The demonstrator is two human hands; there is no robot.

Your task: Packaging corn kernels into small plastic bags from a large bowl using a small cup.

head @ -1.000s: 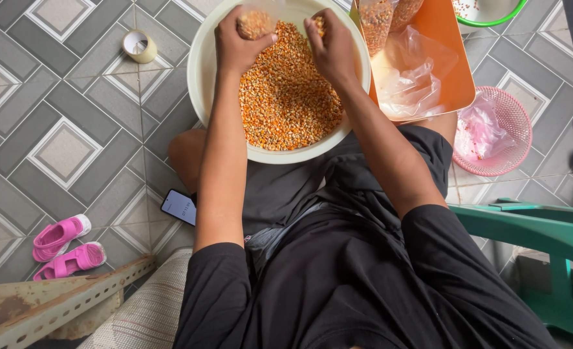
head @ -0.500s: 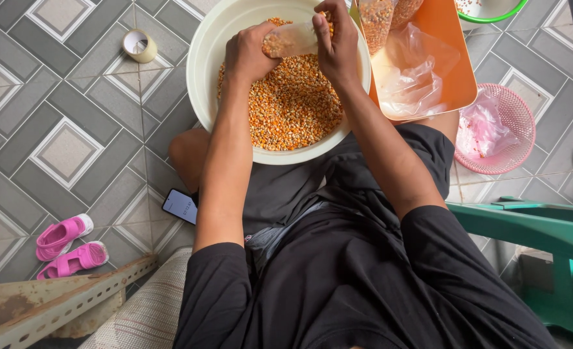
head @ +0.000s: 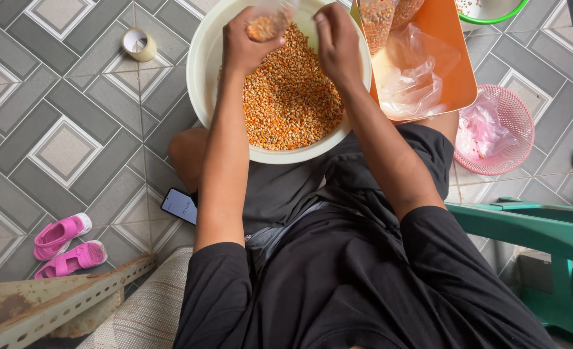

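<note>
A cream bowl [head: 199, 58] full of orange corn kernels [head: 290, 97] sits on the tiled floor in front of my knees. Over its far side my left hand [head: 248, 39] grips a small clear plastic bag [head: 267, 26] partly filled with kernels. My right hand [head: 337, 40] hovers beside it with fingers pinched at the bag's top edge. Both forearms reach out over the bowl.
An orange tray [head: 448, 71] to the right holds filled clear bags [head: 377, 19] and empty plastic bags [head: 412, 77]. A pink basket [head: 516, 123] lies further right, a green plastic chair [head: 545, 239] near right. A tape roll [head: 139, 44], phone [head: 180, 205] and pink sandals [head: 63, 245] lie left.
Both hands lifted from the kernels toward the bowl's far rim, bringing up the small bag with corn in it; the right hand shifted to the bag's opening.
</note>
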